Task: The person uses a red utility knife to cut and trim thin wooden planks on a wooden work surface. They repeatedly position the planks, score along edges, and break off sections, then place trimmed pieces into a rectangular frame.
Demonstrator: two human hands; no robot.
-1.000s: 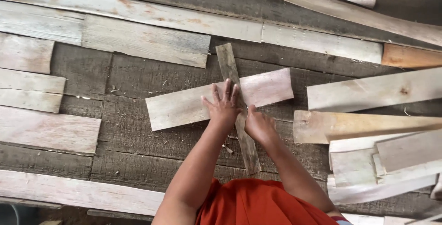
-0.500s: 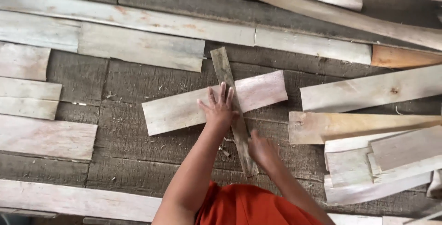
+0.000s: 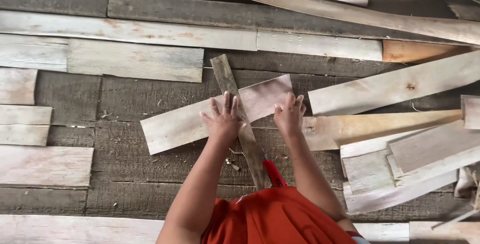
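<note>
Your hands press flat on two crossed boards on a weathered plank floor.

Your left hand lies spread, palm down, where the pale, rough-sawn board meets the narrow grey strip; your right hand rests open on the board's right end. The board's long axis climbs left to right; the strip runs nearly straight away from you. Loose planks litter the dark floor.

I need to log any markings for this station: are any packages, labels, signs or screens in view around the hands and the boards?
None in view: only bare, weathered wooden boards and planks on the dark plank floor.
Left hand and right hand press flat on the pale short board that is crossed by the narrow grey strip.
</note>
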